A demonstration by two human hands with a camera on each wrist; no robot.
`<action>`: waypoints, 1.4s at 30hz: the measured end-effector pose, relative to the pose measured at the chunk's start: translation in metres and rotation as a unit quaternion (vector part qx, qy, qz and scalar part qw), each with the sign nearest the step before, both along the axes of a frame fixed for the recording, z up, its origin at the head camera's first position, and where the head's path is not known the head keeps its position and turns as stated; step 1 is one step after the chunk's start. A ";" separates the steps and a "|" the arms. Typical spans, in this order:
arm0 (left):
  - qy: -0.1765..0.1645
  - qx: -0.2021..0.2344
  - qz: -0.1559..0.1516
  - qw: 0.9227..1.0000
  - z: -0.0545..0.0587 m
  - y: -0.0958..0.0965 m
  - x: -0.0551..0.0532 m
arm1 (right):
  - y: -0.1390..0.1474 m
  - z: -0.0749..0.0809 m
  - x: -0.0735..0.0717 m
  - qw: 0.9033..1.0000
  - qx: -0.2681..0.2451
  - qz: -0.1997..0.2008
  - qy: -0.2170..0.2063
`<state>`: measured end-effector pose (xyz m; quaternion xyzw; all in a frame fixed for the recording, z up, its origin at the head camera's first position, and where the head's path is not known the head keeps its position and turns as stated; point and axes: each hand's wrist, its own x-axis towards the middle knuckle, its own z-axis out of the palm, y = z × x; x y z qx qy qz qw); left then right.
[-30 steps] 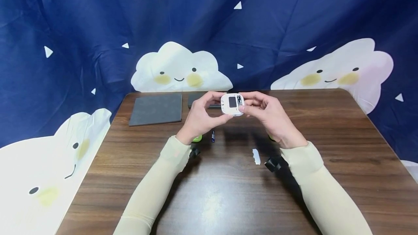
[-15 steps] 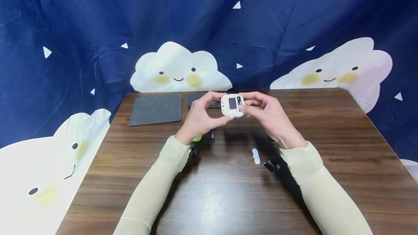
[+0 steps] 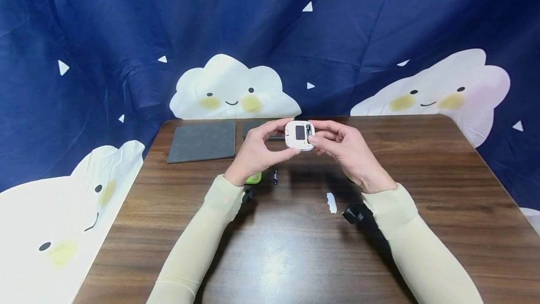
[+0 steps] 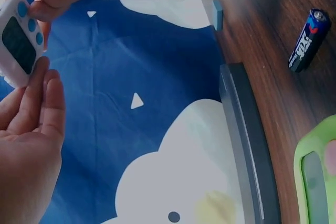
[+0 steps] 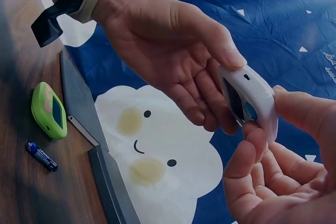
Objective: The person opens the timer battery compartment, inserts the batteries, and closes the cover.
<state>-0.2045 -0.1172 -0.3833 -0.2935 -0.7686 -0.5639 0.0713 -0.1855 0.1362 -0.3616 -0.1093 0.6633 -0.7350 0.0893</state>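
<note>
A small white digital timer (image 3: pixel 296 135) is held up above the table, its back toward the head view. Its narrow battery slot (image 3: pixel 309 130) is uncovered on the right side; what lies inside is too small to tell. My left hand (image 3: pixel 260 150) grips the timer's left side between thumb and fingers. From the right, my right hand (image 3: pixel 347 150) holds it too, with the thumb on the slot's lower end. The wrist views show its front: a dark screen (image 4: pixel 19 45) and round blue buttons (image 4: pixel 32 25). A white battery cover (image 3: pixel 331 202) lies on the table below.
A blue AAA-looking battery (image 3: pixel 275 177) lies on the wooden table (image 3: pixel 270 243). Beside it, a green timer (image 3: pixel 254 178) is partly hidden by my left wrist. Farther back are a dark flat panel (image 3: pixel 202 142) and a dark box (image 3: pixel 253 127), before a blue cloud-patterned curtain (image 3: pixel 337 27).
Both hands keep their hold on the white timer, almost in place. My left wrist has shifted slightly left, so more of the green timer shows. The table items have not moved.
</note>
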 end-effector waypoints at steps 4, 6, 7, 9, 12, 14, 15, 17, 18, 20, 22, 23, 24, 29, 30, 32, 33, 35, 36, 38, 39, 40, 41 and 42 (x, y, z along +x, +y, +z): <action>-0.003 -0.020 -0.002 1.000 0.000 -0.002 -0.001 | -0.002 0.000 0.002 1.000 -0.002 -0.005 0.001; 0.000 -0.022 -0.003 1.000 0.001 -0.003 -0.003 | -0.003 0.000 0.002 1.000 0.000 -0.008 0.005; 0.001 -0.019 -0.004 1.000 0.001 -0.003 -0.003 | -0.002 0.000 0.003 1.000 0.003 -0.009 0.008; 0.004 -0.008 -0.007 1.000 0.002 -0.002 -0.005 | -0.001 0.000 0.004 1.000 0.017 -0.013 0.018; 0.002 0.011 -0.011 1.000 0.002 0.000 -0.006 | 0.006 0.000 0.009 0.998 0.046 -0.025 0.040; -0.005 0.023 -0.012 1.000 0.002 0.001 -0.007 | 0.013 -0.001 0.012 0.995 0.073 -0.031 0.053; -0.007 0.029 -0.012 0.999 0.002 0.001 -0.007 | 0.017 -0.002 0.014 0.993 0.093 -0.035 0.058; -0.010 0.037 -0.011 0.999 0.002 0.000 -0.007 | 0.026 -0.005 0.017 0.988 0.136 -0.040 0.064; -0.010 0.041 -0.010 0.999 0.002 0.000 -0.008 | 0.031 -0.008 0.018 0.983 0.165 -0.039 0.066; -0.010 0.043 -0.008 0.999 0.003 -0.001 -0.008 | 0.040 -0.017 0.020 0.972 0.222 -0.031 0.069; -0.008 0.045 -0.007 0.999 0.003 -0.002 -0.008 | 0.047 -0.030 0.023 0.960 0.269 -0.009 0.070; -0.008 0.045 -0.008 0.999 0.003 -0.002 -0.008 | 0.050 -0.037 0.025 0.954 0.290 0.006 0.071; -0.008 0.045 -0.008 0.999 0.003 -0.002 -0.008 | 0.053 -0.043 0.027 0.949 0.306 0.023 0.071; -0.012 0.048 -0.006 0.999 0.002 -0.002 -0.008 | 0.062 -0.065 0.036 0.926 0.361 0.092 0.054; -0.012 0.048 -0.005 0.999 0.002 -0.002 -0.009 | 0.063 -0.068 0.038 0.924 0.366 0.100 0.049; -0.014 0.048 -0.006 0.999 0.001 -0.002 -0.009 | 0.066 -0.073 0.040 0.919 0.376 0.107 0.044; -0.015 0.048 -0.007 0.999 0.000 -0.002 -0.010 | 0.067 -0.076 0.041 0.918 0.378 0.109 0.040; -0.017 0.049 -0.009 0.999 -0.001 -0.002 -0.010 | 0.069 -0.080 0.043 0.916 0.383 0.113 0.039; -0.018 0.051 -0.010 0.998 -0.001 -0.003 -0.010 | 0.070 -0.082 0.044 0.915 0.385 0.115 0.042; -0.018 0.054 -0.011 0.998 -0.001 -0.004 -0.009 | 0.070 -0.084 0.046 0.914 0.386 0.115 0.046; -0.018 0.056 -0.012 0.998 0.000 -0.005 -0.009 | 0.070 -0.085 0.047 0.915 0.385 0.113 0.049; -0.018 0.056 -0.011 0.998 0.000 -0.005 -0.009 | 0.070 -0.086 0.048 0.914 0.386 0.112 0.056; -0.017 0.056 -0.012 0.998 0.000 -0.005 -0.009 | 0.070 -0.087 0.049 0.913 0.388 0.108 0.061; -0.016 0.056 -0.012 0.998 0.000 -0.005 -0.009 | 0.070 -0.088 0.050 0.911 0.393 0.105 0.069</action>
